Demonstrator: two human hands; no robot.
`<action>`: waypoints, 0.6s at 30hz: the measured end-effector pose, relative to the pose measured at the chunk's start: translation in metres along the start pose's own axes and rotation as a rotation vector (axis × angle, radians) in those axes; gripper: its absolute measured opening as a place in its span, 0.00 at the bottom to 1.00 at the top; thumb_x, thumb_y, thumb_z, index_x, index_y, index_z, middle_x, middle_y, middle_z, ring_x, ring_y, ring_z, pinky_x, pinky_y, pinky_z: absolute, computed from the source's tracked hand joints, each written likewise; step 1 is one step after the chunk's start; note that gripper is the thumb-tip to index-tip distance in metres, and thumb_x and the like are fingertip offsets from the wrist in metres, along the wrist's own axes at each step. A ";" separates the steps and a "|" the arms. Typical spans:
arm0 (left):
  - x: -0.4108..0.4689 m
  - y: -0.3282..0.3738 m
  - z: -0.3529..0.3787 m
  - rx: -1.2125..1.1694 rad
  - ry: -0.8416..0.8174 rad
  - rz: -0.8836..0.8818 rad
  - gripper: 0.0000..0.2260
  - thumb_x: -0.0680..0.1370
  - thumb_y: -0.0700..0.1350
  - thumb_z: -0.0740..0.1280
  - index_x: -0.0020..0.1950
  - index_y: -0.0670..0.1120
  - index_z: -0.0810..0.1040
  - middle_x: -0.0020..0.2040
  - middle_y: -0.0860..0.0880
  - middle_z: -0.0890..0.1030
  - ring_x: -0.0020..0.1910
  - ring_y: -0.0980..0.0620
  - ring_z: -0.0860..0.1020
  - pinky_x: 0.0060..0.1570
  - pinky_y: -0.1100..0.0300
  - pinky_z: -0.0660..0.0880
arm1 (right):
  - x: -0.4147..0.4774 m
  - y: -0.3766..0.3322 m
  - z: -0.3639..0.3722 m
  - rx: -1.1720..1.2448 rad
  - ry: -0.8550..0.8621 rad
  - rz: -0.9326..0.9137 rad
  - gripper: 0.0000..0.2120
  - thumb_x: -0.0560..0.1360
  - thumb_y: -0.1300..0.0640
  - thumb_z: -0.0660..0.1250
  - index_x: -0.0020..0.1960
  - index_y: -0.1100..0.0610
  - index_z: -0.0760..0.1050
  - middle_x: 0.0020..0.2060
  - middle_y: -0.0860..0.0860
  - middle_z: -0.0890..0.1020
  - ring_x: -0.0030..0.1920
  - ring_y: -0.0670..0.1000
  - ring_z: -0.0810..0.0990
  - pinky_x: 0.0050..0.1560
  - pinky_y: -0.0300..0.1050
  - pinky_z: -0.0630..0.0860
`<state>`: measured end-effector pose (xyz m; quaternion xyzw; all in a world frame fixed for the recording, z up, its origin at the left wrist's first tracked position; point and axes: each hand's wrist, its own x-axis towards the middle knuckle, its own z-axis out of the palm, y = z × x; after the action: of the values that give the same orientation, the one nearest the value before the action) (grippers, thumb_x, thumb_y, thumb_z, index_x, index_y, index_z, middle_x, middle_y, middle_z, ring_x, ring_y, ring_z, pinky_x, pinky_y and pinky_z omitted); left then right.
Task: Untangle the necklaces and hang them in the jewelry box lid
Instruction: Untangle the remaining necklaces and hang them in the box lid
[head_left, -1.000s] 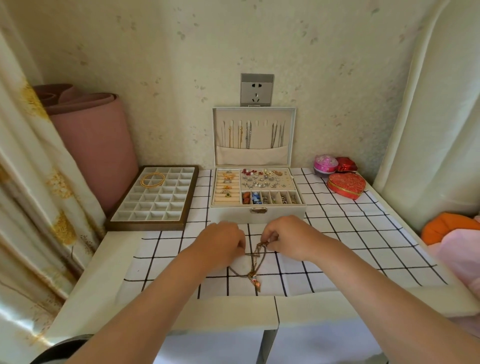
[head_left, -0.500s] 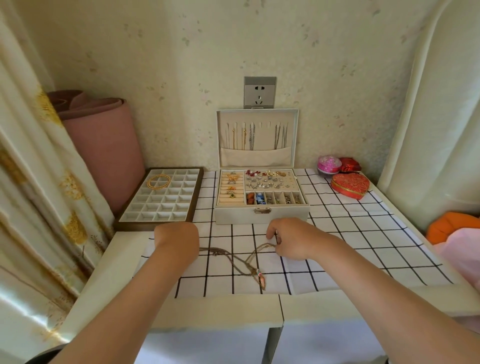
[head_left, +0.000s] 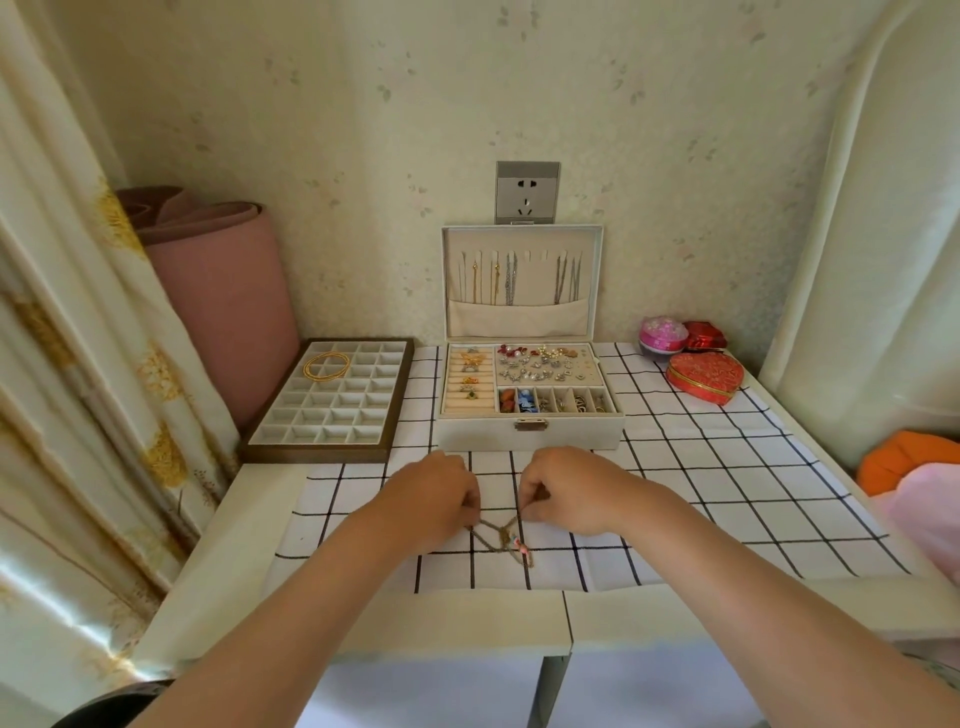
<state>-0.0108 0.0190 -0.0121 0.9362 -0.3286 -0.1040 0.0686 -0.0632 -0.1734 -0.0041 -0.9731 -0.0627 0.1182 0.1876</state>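
A pale wall (head_left: 467, 104) with a faint leaf print closes the back of a narrow nook, with one curtain (head_left: 78, 364) patterned in gold on the left and one plain white drape (head_left: 872, 260) on the right. Between them stands a white worktop (head_left: 218, 571), most of it covered by one white cloth (head_left: 701, 493) checked with black lines. One rolled pink mat (head_left: 223, 291) stands upright in the left back corner. At the right edge lie an orange cushion (head_left: 904, 457) and some pink fabric (head_left: 935, 509). One jewelry box (head_left: 530, 434) sits at the middle back with its lid (head_left: 522, 236) upright against the wall. Several hanging chains (head_left: 511, 278) run down into the lid's pocket, too fine to count. Just left of the box lies one brown-framed divider tray (head_left: 332, 405) holding gold bangles (head_left: 325, 365) in its far corner. The left hand (head_left: 431, 499) and right hand (head_left: 571, 493) meet just in front of the box, both with fingers curled, each pinching a strand of the tangled necklaces (head_left: 501, 538), which trail down onto the cloth between them. Three small containers sit at the right back: a red heart-shaped box (head_left: 704, 375), a pink round pot (head_left: 661, 335) and a small red box (head_left: 704, 335). One grey wall socket (head_left: 527, 192) sits above the lid. A small pink pendant (head_left: 519, 544) hangs in the tangle.
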 end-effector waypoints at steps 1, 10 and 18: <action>-0.001 -0.002 -0.002 0.048 -0.001 -0.020 0.08 0.79 0.51 0.66 0.55 0.53 0.82 0.55 0.52 0.76 0.57 0.51 0.74 0.55 0.56 0.74 | -0.001 0.003 -0.001 -0.036 -0.006 0.034 0.05 0.77 0.52 0.68 0.49 0.50 0.83 0.44 0.43 0.80 0.47 0.46 0.79 0.51 0.46 0.78; -0.005 -0.010 -0.003 0.076 0.042 -0.046 0.08 0.80 0.49 0.64 0.57 0.54 0.79 0.56 0.53 0.77 0.58 0.51 0.73 0.58 0.57 0.71 | -0.003 0.005 0.000 -0.114 0.034 0.068 0.11 0.76 0.58 0.65 0.55 0.48 0.78 0.53 0.47 0.75 0.53 0.51 0.77 0.54 0.48 0.76; 0.000 0.005 0.006 -0.104 0.106 0.055 0.08 0.76 0.54 0.70 0.54 0.56 0.82 0.49 0.55 0.77 0.51 0.55 0.74 0.47 0.61 0.70 | 0.006 -0.012 0.013 0.005 0.137 -0.068 0.07 0.74 0.48 0.73 0.50 0.46 0.85 0.42 0.42 0.75 0.47 0.47 0.76 0.44 0.42 0.73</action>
<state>-0.0153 0.0150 -0.0170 0.9262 -0.3442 -0.0693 0.1374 -0.0620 -0.1570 -0.0125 -0.9757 -0.0822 0.0451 0.1979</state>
